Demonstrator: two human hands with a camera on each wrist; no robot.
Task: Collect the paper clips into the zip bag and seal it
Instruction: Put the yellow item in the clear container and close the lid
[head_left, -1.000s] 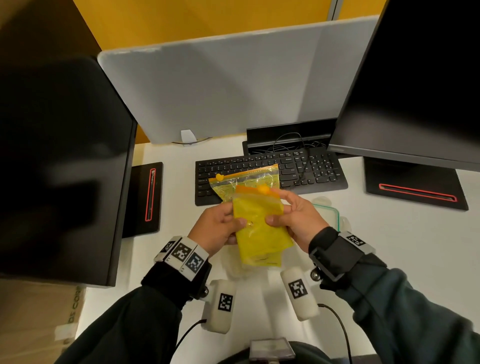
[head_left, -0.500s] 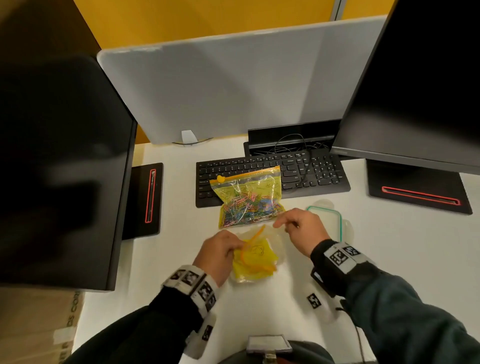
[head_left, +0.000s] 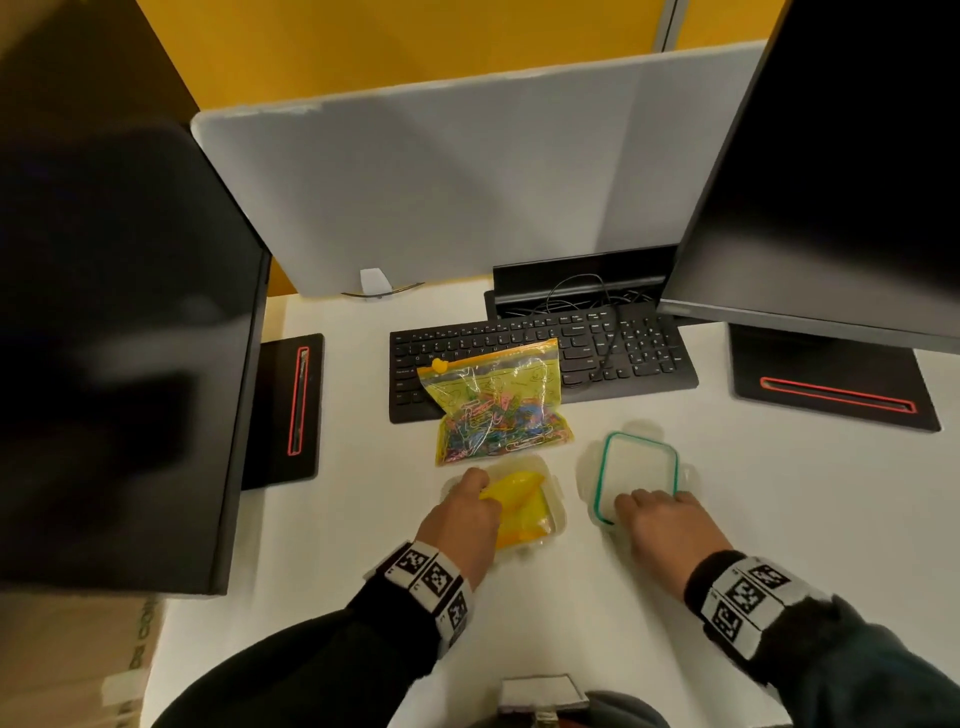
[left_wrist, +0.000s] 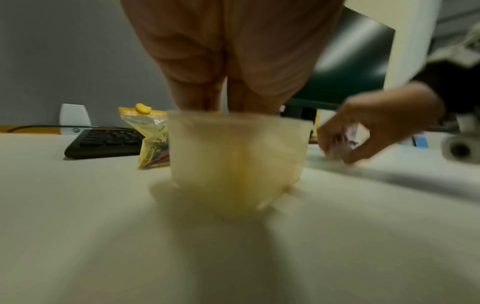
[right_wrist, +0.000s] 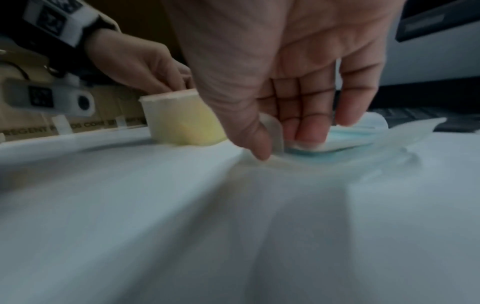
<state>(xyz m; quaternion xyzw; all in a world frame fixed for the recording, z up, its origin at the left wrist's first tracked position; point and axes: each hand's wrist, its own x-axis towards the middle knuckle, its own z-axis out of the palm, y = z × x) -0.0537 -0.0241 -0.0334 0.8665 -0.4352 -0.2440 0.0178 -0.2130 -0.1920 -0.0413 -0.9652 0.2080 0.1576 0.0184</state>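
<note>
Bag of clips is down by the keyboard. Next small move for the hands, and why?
Probably lift the lid and bring it over the container. The right hand already pinches the lid's near edge, the left hand presses yellow bags down inside the open tub, and the zip bag of clips lies apart with its slider at one end.

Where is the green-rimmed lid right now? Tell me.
In the head view the lid lies flat on the desk, right of the container, with the right hand on its near edge.
</note>
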